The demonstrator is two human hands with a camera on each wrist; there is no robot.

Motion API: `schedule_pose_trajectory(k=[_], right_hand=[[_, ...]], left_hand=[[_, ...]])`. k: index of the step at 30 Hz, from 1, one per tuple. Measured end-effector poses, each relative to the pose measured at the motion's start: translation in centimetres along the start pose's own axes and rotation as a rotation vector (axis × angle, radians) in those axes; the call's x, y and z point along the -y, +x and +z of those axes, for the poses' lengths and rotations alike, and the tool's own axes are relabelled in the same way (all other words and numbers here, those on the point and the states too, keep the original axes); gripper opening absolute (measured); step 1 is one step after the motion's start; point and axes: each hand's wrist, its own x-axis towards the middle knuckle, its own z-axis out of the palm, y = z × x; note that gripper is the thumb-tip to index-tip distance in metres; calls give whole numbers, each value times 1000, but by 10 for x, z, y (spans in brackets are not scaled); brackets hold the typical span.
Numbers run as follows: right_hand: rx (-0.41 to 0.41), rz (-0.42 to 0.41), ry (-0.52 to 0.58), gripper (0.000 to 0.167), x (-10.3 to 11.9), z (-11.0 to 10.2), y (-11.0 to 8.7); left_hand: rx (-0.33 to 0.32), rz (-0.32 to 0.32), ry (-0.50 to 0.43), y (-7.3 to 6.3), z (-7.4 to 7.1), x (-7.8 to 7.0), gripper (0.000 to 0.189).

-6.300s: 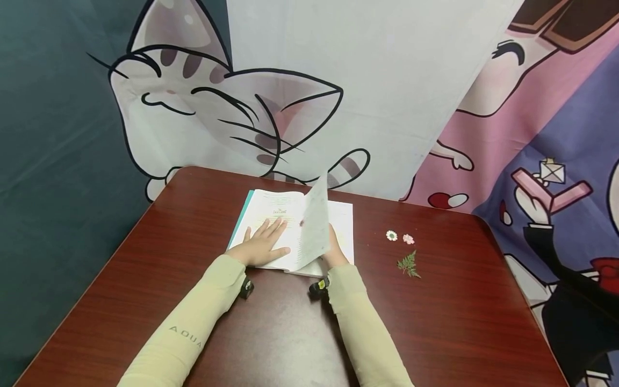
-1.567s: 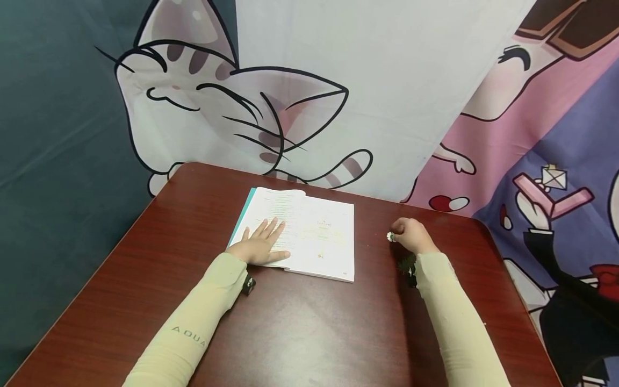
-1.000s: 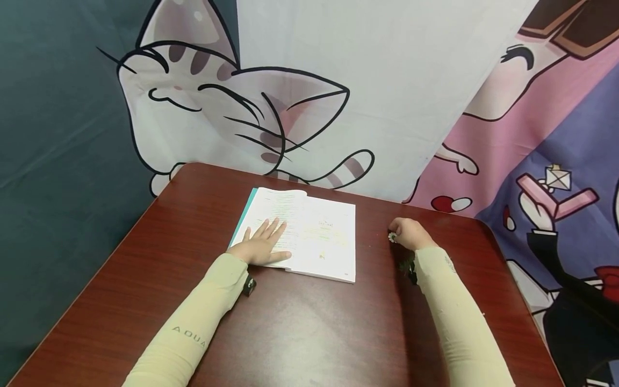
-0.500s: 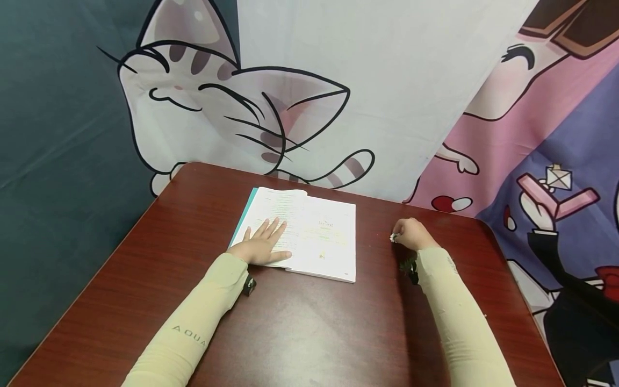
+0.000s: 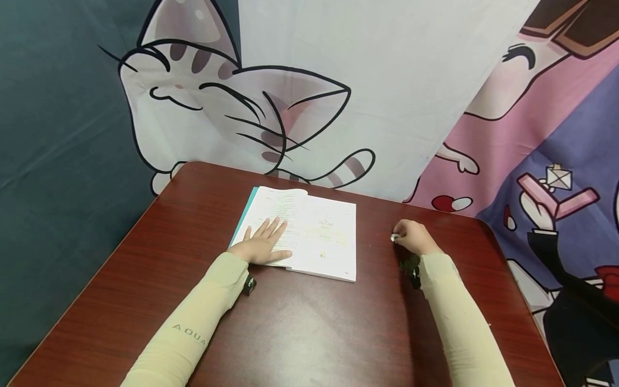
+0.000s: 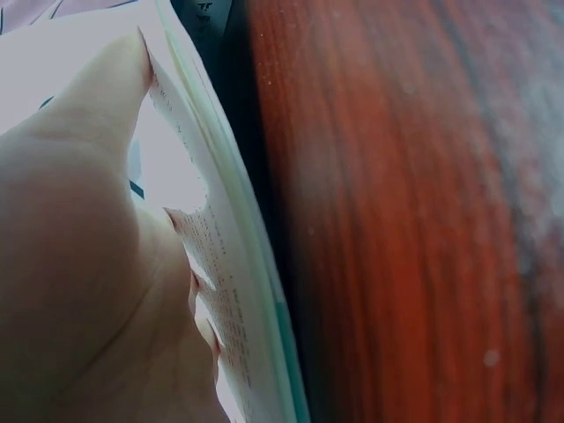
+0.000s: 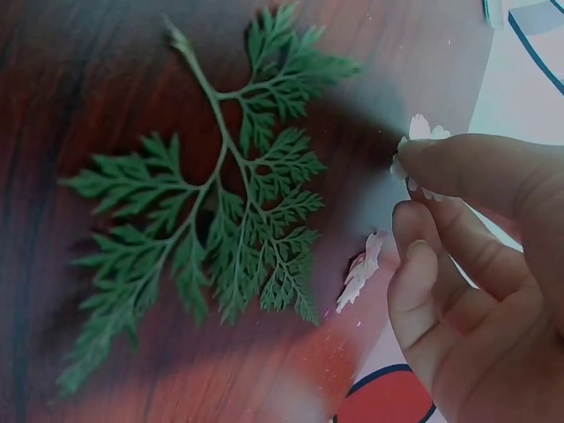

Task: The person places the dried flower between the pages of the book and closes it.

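My left hand [image 5: 260,248] lies flat with spread fingers on the left page of an open book [image 5: 330,236]. In the left wrist view the thumb [image 6: 106,84] stretches over the page close to the book's lower edge. To the right of the book, my right hand [image 5: 416,237] pinches a small white daisy [image 7: 421,128] between thumb and forefinger; the thumb covers most of the bloom. Beneath the curled fingers lies a pink flower [image 7: 361,273] on the table, hidden by the hand in the head view. A green fern-like leaf [image 7: 225,145] lies flat beside it.
The reddish-brown wooden table [image 5: 309,328] carries all of this. Behind its far edge hangs a cloth backdrop [image 5: 411,80] with cartoon figures. A dark wrist camera [image 5: 249,285] sits below the left cuff.
Earlier my right hand was turning a page; the page now lies down and that hand is at the flowers. Lately the daisy has tipped in its pinch. The left hand has stayed put.
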Motion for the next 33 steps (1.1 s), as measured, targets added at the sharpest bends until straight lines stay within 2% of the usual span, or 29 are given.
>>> schedule_pose_trajectory(k=[12,20,26,33], right_hand=[[-48,57,141,11,8,6,-10],[-103,52,238,14,22,16,-10],[-97,73,380,13,36,23,-11],[-92,94,465,15,47,32,-9]], left_hand=[[15,-7,-15,-1,-3,-2,94],[8,-2,-13,-1,-2,-1,94],[1,5,-3,0,0,0,94],[1,-4,-7,-1,0,-1,93]])
